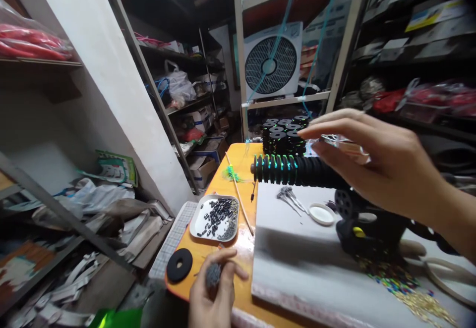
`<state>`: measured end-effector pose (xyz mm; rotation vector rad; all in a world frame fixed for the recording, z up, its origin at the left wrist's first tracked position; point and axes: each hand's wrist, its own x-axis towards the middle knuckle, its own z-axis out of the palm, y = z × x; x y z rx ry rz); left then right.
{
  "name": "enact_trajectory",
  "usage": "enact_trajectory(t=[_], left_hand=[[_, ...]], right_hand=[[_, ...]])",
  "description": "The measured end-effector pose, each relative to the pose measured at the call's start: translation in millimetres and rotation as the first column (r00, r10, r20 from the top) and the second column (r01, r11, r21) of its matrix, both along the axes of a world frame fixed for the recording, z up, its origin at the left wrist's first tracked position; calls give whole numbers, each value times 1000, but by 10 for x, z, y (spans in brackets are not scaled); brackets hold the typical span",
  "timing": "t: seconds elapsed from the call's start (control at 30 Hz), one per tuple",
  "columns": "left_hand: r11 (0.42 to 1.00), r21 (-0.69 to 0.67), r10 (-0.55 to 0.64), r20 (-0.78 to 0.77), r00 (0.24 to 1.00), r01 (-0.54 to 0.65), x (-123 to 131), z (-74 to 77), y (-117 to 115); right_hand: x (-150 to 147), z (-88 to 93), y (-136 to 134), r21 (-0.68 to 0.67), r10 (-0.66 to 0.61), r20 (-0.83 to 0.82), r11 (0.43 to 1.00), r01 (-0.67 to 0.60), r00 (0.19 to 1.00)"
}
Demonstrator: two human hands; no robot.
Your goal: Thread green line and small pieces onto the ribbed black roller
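My left hand [219,288] is low in the view, its fingers curled round a bundle of thin grey pieces [213,274]. My right hand [386,164] is raised above a horizontal rod of black discs [316,170], with thumb and forefinger brought close together. Something small and dark shows at the thumb tip, too small to name. Shiny blue-green line is wound between the discs at the rod's left end [275,168]. Left of centre, a white tray [194,226] holds black tube-like pieces and small metal bits. A loose black foam ring [179,265] lies near my left hand.
On the orange table [243,157] are a thin wooden stick [240,199] and a stack of black spools [284,135]. A white board [282,258] carries grey bundles [292,199], a round lid [322,214] and scattered gold pieces [420,303]. A fan [273,60] and crowded shelves stand behind.
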<state>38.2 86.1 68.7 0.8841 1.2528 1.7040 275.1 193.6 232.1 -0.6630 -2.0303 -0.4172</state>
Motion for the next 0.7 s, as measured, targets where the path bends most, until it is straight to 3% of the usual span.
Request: enact_trajectory(t=[0.2,0.4,0.7], left_hand=[[984,138,-52,-391,919,114,28,386,482],[970,34,-208,-400,893,241,328,692,932],[955,42,-261,-357,897,295,614,763,1005]], right_hand=[[100,28,-281,-10,-19,-160,1000,18,987],[113,-50,-474,-6,9,-215,1000,-10,977],[139,-27,-506,48,59,-111,997,-54,992]])
